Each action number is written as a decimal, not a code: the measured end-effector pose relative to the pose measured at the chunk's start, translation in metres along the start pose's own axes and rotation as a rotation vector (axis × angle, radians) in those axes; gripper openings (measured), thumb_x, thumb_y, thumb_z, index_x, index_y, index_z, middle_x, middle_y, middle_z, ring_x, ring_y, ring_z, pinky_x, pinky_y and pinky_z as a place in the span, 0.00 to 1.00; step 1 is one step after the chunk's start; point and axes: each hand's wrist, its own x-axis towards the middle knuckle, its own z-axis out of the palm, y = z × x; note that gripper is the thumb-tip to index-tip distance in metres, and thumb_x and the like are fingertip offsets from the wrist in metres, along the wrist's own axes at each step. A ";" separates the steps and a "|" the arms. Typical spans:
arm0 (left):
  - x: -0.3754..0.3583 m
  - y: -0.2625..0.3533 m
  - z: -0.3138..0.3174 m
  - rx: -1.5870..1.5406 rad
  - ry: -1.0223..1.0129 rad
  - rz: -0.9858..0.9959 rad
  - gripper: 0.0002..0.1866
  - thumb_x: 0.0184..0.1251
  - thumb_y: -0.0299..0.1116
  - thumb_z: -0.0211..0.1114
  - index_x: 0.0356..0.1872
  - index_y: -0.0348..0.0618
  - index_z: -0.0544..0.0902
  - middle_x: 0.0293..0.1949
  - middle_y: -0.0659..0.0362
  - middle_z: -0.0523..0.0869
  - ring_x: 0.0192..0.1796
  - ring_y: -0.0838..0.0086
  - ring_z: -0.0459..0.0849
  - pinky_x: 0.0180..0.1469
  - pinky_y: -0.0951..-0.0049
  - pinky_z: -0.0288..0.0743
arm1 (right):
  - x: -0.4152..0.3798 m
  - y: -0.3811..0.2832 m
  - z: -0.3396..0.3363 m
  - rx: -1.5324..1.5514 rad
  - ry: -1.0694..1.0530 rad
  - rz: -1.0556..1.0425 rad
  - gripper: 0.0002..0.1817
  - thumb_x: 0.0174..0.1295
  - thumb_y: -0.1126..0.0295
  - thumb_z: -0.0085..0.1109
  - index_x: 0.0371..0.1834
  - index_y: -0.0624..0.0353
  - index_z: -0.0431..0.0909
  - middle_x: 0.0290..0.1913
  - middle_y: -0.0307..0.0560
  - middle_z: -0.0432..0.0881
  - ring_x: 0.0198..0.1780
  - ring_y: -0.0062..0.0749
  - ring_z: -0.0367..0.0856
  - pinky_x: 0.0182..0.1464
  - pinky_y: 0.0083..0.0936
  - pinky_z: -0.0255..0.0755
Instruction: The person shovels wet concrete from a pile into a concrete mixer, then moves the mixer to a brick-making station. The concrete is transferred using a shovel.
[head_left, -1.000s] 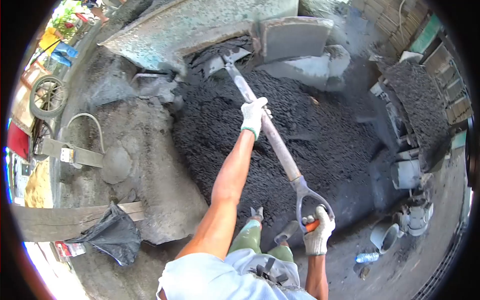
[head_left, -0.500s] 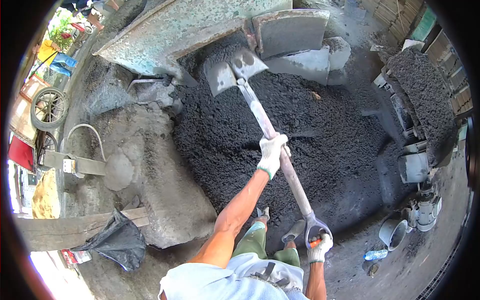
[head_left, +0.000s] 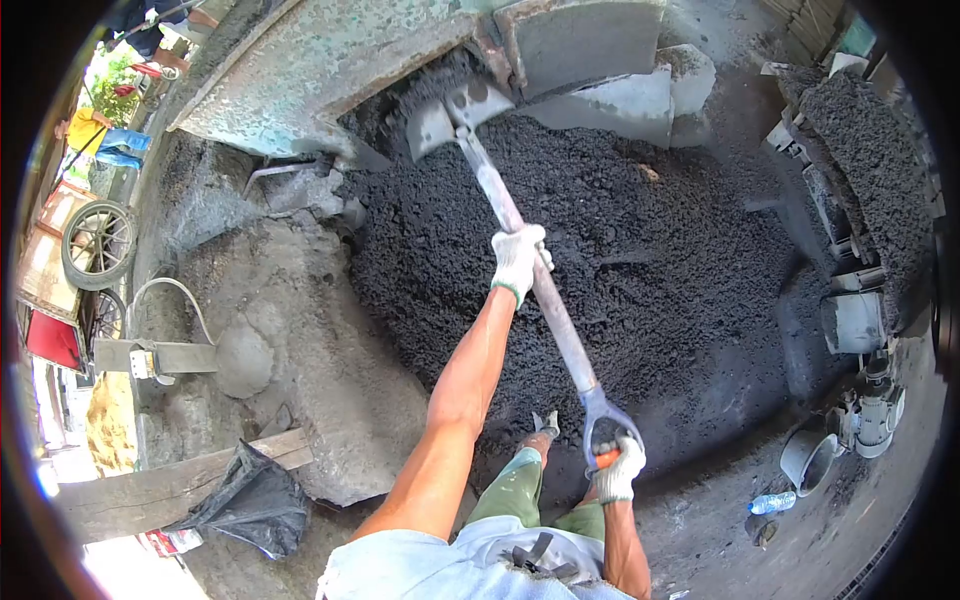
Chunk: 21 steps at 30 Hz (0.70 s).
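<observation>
A shovel (head_left: 565, 335) reaches away from me, its pale shaft slanting up and left. My left hand (head_left: 518, 260), in a white glove, wraps round the middle of the shaft. At the near end, my right hand (head_left: 621, 468), gloved too, grips the orange bar of the D-shaped handle. The wide metal blade (head_left: 460, 115) is at the far edge of a heap of dark, damp granular mix (head_left: 650, 260), by an opening under the green, worn metal panel (head_left: 330, 70). Some dark mix shows just beyond the blade.
On the right stand a conveyor (head_left: 870, 170) loaded with dark mix, a motor (head_left: 878, 420), a bucket (head_left: 808, 460) and a water bottle (head_left: 772, 503). A concrete block (head_left: 300, 350) and a wooden beam (head_left: 190, 480) lie left. A person in yellow (head_left: 85, 130) is far left.
The shovel and both hands have moved a little up and left in view, the blade nearing the opening under the panel. Dark mix now shows loose beyond the blade. My view has shifted slightly.
</observation>
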 end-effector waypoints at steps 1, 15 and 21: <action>-0.003 -0.008 -0.001 0.018 0.022 -0.019 0.07 0.58 0.26 0.69 0.27 0.39 0.78 0.20 0.58 0.78 0.16 0.68 0.79 0.18 0.62 0.80 | -0.003 0.001 -0.006 0.018 -0.003 0.030 0.04 0.58 0.79 0.51 0.33 0.58 0.73 0.22 0.43 0.71 0.18 0.36 0.73 0.24 0.37 0.77; -0.065 0.015 -0.016 -0.109 0.018 0.156 0.10 0.57 0.22 0.67 0.35 0.39 0.73 0.21 0.58 0.78 0.14 0.69 0.78 0.15 0.66 0.76 | 0.011 -0.015 -0.029 -0.079 -0.098 0.045 0.02 0.58 0.77 0.53 0.31 0.57 0.75 0.20 0.41 0.69 0.16 0.34 0.68 0.21 0.35 0.72; -0.016 0.036 -0.024 -0.025 0.036 0.128 0.07 0.57 0.27 0.69 0.32 0.38 0.80 0.22 0.57 0.78 0.18 0.67 0.80 0.22 0.62 0.81 | -0.014 -0.034 0.023 -0.055 -0.028 -0.053 0.04 0.57 0.80 0.57 0.34 0.58 0.75 0.22 0.42 0.72 0.15 0.34 0.71 0.20 0.37 0.74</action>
